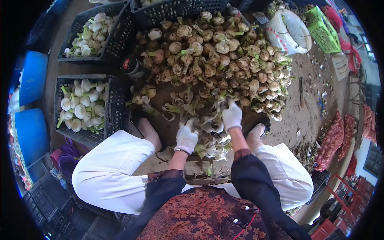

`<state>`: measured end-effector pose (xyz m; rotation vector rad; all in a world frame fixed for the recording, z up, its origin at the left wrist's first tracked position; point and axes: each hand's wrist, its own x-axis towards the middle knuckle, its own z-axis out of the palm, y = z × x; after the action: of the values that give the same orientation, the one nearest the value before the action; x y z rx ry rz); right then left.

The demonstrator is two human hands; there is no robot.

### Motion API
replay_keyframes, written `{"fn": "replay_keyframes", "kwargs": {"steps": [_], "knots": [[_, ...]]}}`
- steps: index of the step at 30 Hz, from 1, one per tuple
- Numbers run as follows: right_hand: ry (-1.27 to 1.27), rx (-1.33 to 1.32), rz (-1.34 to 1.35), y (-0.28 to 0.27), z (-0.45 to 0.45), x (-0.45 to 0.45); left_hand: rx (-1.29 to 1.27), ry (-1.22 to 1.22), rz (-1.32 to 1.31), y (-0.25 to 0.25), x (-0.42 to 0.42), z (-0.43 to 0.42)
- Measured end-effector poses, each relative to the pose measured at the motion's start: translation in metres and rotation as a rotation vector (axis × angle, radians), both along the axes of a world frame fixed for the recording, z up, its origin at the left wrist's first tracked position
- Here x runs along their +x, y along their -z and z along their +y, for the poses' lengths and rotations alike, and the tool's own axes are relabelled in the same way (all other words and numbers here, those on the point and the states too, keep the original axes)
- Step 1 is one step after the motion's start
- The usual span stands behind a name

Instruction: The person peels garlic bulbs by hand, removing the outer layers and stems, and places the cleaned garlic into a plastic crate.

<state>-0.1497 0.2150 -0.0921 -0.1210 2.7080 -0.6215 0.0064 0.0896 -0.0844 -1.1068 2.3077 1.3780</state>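
A big pile of soil-stained garlic bulbs (pixel 196 48) lies on the ground in front of me. Between my feet are torn garlic skins (pixel 210 146), pale and leafy. My left hand (pixel 187 136), in a white glove, is over the left side of these skins, its fingers apart and no bulb visible in it. My right hand (pixel 232 116), also gloved, is farther forward at the near edge of the pile. Its fingers are drawn together beside some loose skins; whatever they hold is hidden.
At left, two black crates (pixel 114 106) hold cleaned white garlic. A dark round container (pixel 132 66) stands beside the pile. Beyond it at right are a white bucket (pixel 288 32) and a green basket (pixel 322 30). Red net sacks (pixel 331 140) lie farther right.
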Motion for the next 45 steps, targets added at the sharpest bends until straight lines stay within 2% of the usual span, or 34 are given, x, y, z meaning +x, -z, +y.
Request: {"fn": "replay_keyframes", "kwargs": {"steps": [1, 3, 5, 8, 9, 11, 12, 13, 14, 15, 17, 19, 21, 22, 23, 25, 27, 30, 31, 33, 35, 36, 37, 38, 39, 40, 41, 43, 44, 45], "knots": [[0.087, 0.003, 0.024, 0.007, -0.01, -0.014, -0.131, -0.015, 0.143, -0.005, -0.003, 0.004], [0.03, -0.03, 0.049, 0.055, -0.013, -0.034, 0.094, 0.03, 0.178, -0.007, -0.006, 0.0], [-0.019, -0.059, 0.088, 0.069, -0.014, -0.04, 0.2, 0.027, 0.24, -0.022, -0.009, -0.004], [0.242, -0.806, -0.268, 0.027, 0.002, -0.021, 0.203, -0.033, 0.489, -0.026, -0.018, -0.015], [0.293, -0.923, -0.282, -0.006, -0.001, -0.006, 0.293, -0.083, 0.51, -0.039, -0.022, -0.018], [0.245, -1.108, -0.303, -0.042, 0.003, 0.018, 0.336, -0.14, 0.721, -0.045, -0.028, -0.018], [0.195, -1.099, -0.403, -0.067, 0.005, 0.025, 0.337, -0.126, 0.719, -0.048, -0.026, -0.018], [0.143, -1.088, -0.5, -0.085, 0.007, 0.031, 0.487, -0.128, 0.75, -0.052, -0.024, -0.02], [0.061, -1.107, -0.481, -0.089, 0.006, 0.037, 0.638, -0.129, 0.781, -0.055, -0.023, -0.021], [0.064, -1.111, -0.471, -0.096, 0.006, 0.042, 0.64, -0.119, 0.785, -0.061, -0.021, -0.023], [0.188, -1.337, -0.637, -0.108, 0.009, 0.05, 0.721, -0.14, 0.661, -0.072, -0.016, -0.026], [0.158, -1.273, -0.61, -0.092, 0.008, 0.052, 0.676, -0.1, 0.717, -0.079, -0.014, -0.024], [-0.017, -1.076, -0.471, -0.1, 0.002, 0.062, 0.696, -0.103, 0.575, -0.1, -0.009, -0.012], [-0.015, -1.07, -0.471, -0.105, 0.0, 0.064, 0.525, -0.004, 0.722, -0.094, -0.006, -0.004], [-0.01, -1.074, -0.468, -0.108, 0.0, 0.067, 0.525, 0.002, 0.72, -0.095, -0.003, -0.002], [0.013, -1.124, -0.587, -0.116, 0.001, 0.071, 0.592, -0.051, 0.695, -0.105, 0.002, -0.002], [0.015, -1.118, -0.581, -0.12, 0.004, 0.074, 0.654, -0.047, 0.736, -0.093, 0.007, 0.0], [0.077, -1.103, -0.727, -0.125, 0.013, 0.077, 0.742, -0.098, 0.772, -0.08, 0.013, 0.001], [0.081, -1.106, -0.723, -0.117, 0.015, 0.078, 0.831, -0.168, 0.739, -0.079, 0.012, 0.001], [-0.338, -0.956, -0.167, -0.103, 0.014, 0.081, 0.918, -0.232, 0.699, -0.082, 0.012, 0.0], [-0.37, -0.881, -0.083, -0.11, 0.018, 0.088, 1.444, -0.569, 0.5, -0.09, 0.011, 0.002], [-0.404, -0.8, 0.001, -0.122, 0.018, 0.092, 1.526, -0.691, 0.447, -0.1, 0.006, 0.007], [-0.438, -0.717, 0.085, -0.127, 0.019, 0.095, 1.527, -0.685, 0.447, -0.098, 0.003, 0.006], [-0.196, -0.866, -0.267, -0.123, 0.019, 0.098, 1.364, -0.591, 0.486, -0.093, 0.002, 0.005], [-0.189, -0.866, -0.269, -0.117, 0.017, 0.1, 1.2, -0.499, 0.514, -0.084, 0.004, 0.004], [0.081, -1.124, -0.525, -0.111, 0.014, 0.103, 0.946, -0.359, 0.576, -0.068, 0.006, 0.003], [0.364, -1.364, -0.782, -0.106, 0.011, 0.104, 0.941, -0.36, 0.572, -0.053, 0.008, 0.003], [0.347, -1.369, -0.768, -0.107, 0.007, 0.104, 0.541, -0.261, 0.601, -0.049, 0.006, -0.002], [0.223, -1.313, -0.708, -0.107, 0.007, 0.104, 0.756, -0.402, 0.58, -0.048, 0.006, -0.001], [0.103, -1.248, -0.649, -0.109, 0.008, 0.106, 0.755, -0.398, 0.578, -0.049, 0.007, -0.003]]}}
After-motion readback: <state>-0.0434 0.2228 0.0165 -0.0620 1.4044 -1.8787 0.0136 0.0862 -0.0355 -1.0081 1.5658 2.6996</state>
